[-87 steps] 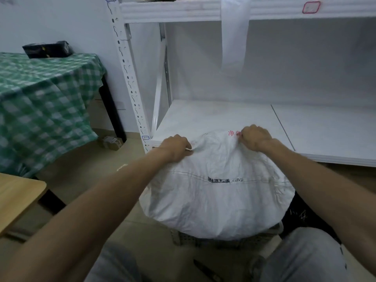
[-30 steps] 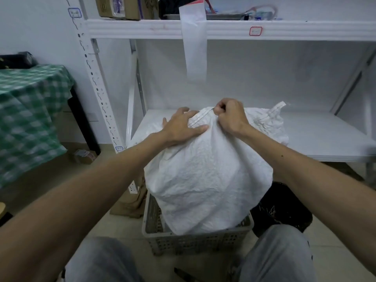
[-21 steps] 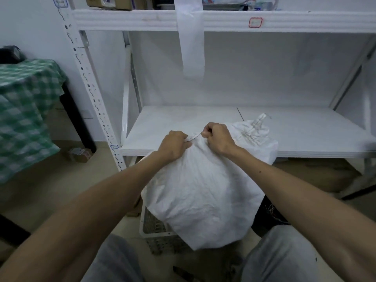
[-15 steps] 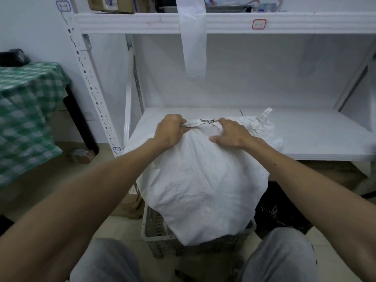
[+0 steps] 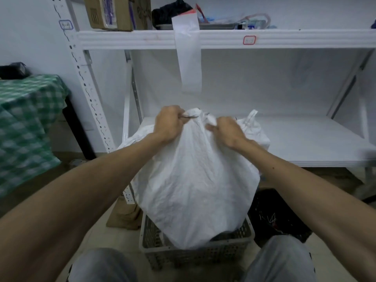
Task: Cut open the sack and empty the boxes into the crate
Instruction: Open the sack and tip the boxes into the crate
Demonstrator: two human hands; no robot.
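Note:
A white woven sack (image 5: 195, 180) hangs upside down over a grey perforated crate (image 5: 195, 253) on the floor, its lower end dipping into the crate. My left hand (image 5: 168, 125) grips the sack's raised upper edge in a fist. My right hand (image 5: 225, 131) pinches the same bunched edge just to the right. A tied corner of the sack (image 5: 251, 121) sticks up behind my right hand. Something dark shows in the crate under the sack. No boxes are plainly visible.
A white metal rack stands right behind the crate, its lower shelf (image 5: 305, 143) at hand height. A green checked tablecloth (image 5: 26, 123) covers a table at left. A black bag (image 5: 278, 218) sits right of the crate; brown cardboard (image 5: 126, 216) lies at its left.
The sack has been lifted higher over the crate. My right hand went from lying on the sack to pinching its top edge; both hands now hold the bunched edge close together.

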